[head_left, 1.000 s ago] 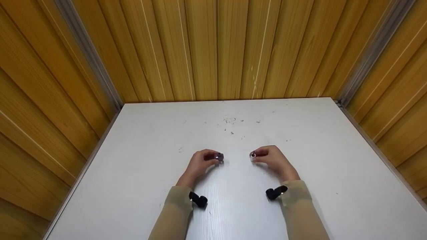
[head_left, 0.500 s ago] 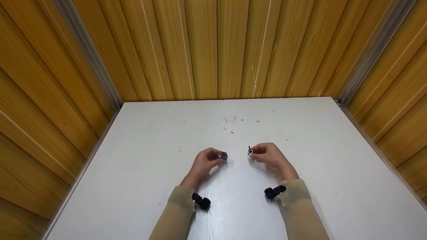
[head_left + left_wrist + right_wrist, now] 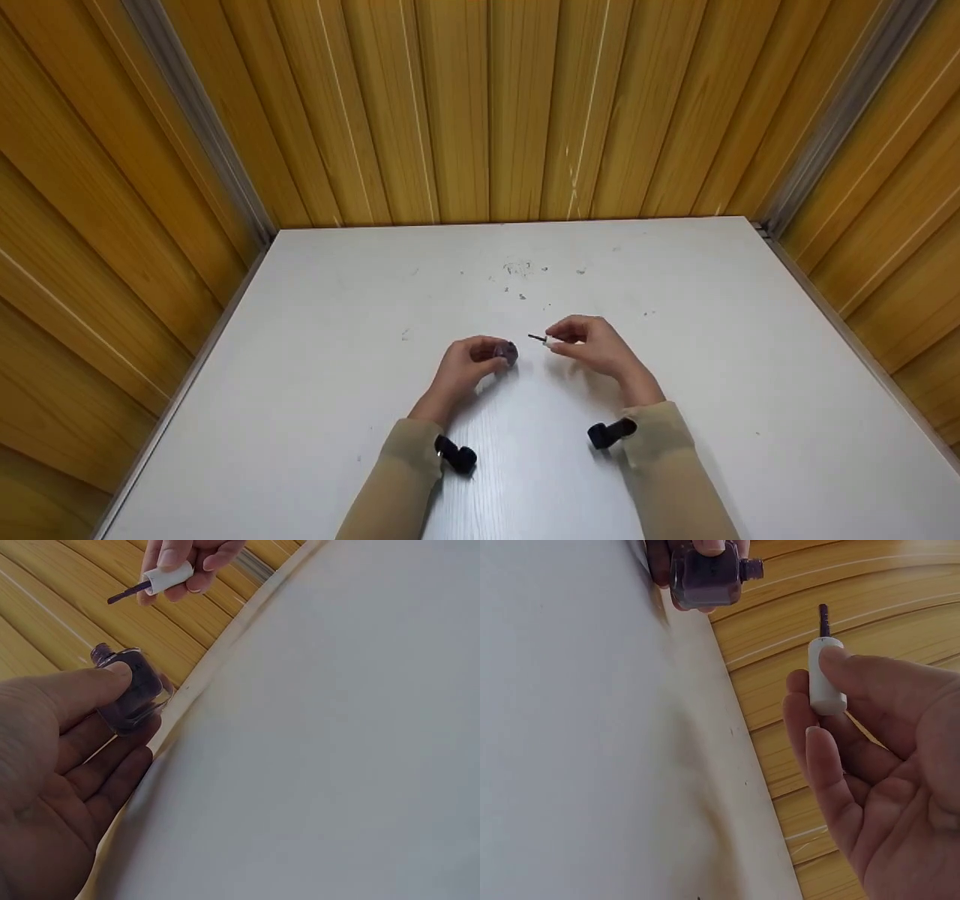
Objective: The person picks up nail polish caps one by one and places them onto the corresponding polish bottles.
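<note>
A small glass nail polish bottle (image 3: 142, 694) with dark purple polish is pinched between the thumb and fingers of my left hand (image 3: 463, 367). Its threaded neck is uncapped in the left wrist view. My right hand (image 3: 598, 349) pinches the white nail polish cap (image 3: 826, 679) by its sides. From the cap sticks a thin brush (image 3: 824, 619), coated dark purple. In the head view the brush points left toward the bottle, with a gap between them. Both hands are just above the white table.
The white table (image 3: 375, 285) has several dark specks and scuffs (image 3: 517, 268) toward its far side. Yellow wood-grain panels (image 3: 487, 112) rise behind it and at both sides. A black wrist camera (image 3: 457, 455) is on the left sleeve, another black camera (image 3: 611, 433) on the right.
My right hand has moved left and slightly away from me, turning the cap so its brush swings from upright to pointing left. My left hand has shifted slightly right with the bottle.
</note>
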Demonstrator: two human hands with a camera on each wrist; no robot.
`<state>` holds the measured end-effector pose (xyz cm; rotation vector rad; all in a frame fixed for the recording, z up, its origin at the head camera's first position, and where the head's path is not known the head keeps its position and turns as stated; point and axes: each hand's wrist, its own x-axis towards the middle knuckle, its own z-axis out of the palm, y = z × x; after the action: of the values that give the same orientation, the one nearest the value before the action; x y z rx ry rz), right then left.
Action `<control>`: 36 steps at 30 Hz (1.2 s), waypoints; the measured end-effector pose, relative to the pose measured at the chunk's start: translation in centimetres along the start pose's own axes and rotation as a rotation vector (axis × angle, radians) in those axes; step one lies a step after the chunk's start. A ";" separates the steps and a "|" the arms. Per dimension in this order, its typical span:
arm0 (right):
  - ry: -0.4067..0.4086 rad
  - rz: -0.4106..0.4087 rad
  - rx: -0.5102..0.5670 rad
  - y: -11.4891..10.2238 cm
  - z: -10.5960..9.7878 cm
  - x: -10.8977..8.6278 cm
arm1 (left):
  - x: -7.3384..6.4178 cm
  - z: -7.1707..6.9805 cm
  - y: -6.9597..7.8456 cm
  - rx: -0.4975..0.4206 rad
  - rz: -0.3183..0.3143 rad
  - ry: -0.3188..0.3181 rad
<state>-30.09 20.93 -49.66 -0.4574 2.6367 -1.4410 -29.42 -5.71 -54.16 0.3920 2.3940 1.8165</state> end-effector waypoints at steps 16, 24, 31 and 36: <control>0.051 -0.059 -0.066 -2.6 1.1 -0.3 | 0.0 0.3 0.1 0.039 -0.007 -0.015; 0.040 -0.067 -0.080 -2.6 1.3 -0.2 | 0.0 0.3 0.1 0.054 0.046 -0.017; 0.030 -0.088 -0.106 -3.0 1.5 -0.3 | -0.1 0.4 0.1 0.084 0.077 -0.018; 0.021 -0.112 -0.128 -3.2 1.7 -0.3 | -0.1 0.4 0.2 0.098 0.075 -0.022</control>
<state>-28.68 18.03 -47.95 -0.6145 2.7721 -1.3178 -29.20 -5.35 -54.07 0.5161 2.4920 1.7185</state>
